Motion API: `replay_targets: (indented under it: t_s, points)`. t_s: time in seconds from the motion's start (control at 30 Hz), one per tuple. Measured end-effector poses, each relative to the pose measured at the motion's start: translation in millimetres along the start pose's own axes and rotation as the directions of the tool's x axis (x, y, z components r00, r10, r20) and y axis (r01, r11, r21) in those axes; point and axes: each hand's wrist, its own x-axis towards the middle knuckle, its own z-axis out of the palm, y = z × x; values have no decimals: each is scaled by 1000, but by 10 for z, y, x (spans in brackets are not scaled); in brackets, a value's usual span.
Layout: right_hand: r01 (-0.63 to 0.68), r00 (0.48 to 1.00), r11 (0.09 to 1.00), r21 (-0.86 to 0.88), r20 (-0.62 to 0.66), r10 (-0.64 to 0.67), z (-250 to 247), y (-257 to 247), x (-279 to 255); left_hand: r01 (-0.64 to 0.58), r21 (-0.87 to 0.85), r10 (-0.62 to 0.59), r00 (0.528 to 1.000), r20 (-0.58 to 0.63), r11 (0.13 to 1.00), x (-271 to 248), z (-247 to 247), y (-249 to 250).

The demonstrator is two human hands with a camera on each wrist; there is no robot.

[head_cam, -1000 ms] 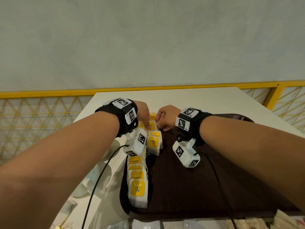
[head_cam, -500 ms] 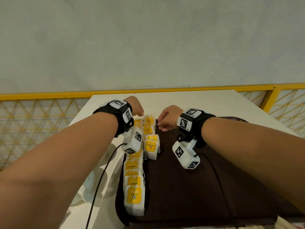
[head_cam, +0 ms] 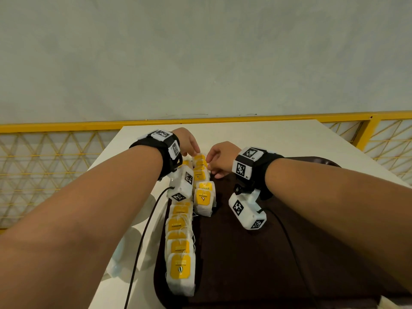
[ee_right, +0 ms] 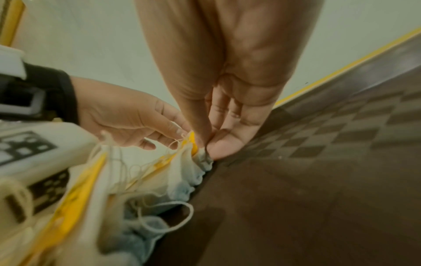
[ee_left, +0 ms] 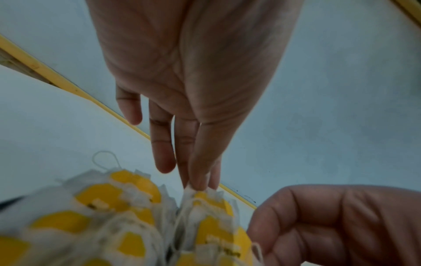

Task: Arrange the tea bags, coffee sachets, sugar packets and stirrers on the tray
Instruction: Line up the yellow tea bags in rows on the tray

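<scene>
Both hands work the far tea bag [head_cam: 199, 159] of the second row on the tray [head_cam: 289, 253]: the left hand [head_cam: 188, 141] pinches its top corner between fingertips, the right hand [head_cam: 219, 158] nips its side. A second ago the left pressed lower; now the bag stands lifted, nearly set. Nearer labels read "RELAX", "INSPIRED".

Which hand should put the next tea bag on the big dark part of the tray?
Probably the right hand: it is over the tray's bare side, beside the shorter row of tea bags. The left hand is at the outer row.
</scene>
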Motion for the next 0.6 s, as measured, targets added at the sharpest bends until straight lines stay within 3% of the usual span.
replay_targets:
  t_s: [0.2, 0.37, 0.6]
  points:
    - [16, 993, 999, -50, -114, -21, 33, 54, 42, 21, -54, -20, 1000, 22, 998, 44, 24, -25]
    - [19, 999, 997, -73, -30, -21, 46, 32, 40, 54, -49, -53, 998, 18, 997, 60, 2, -64]
    - [-33, 999, 999, 6, -19, 33, -53, 25, -33, 49, -21, -49, 999, -7, 999, 29, -65, -64]
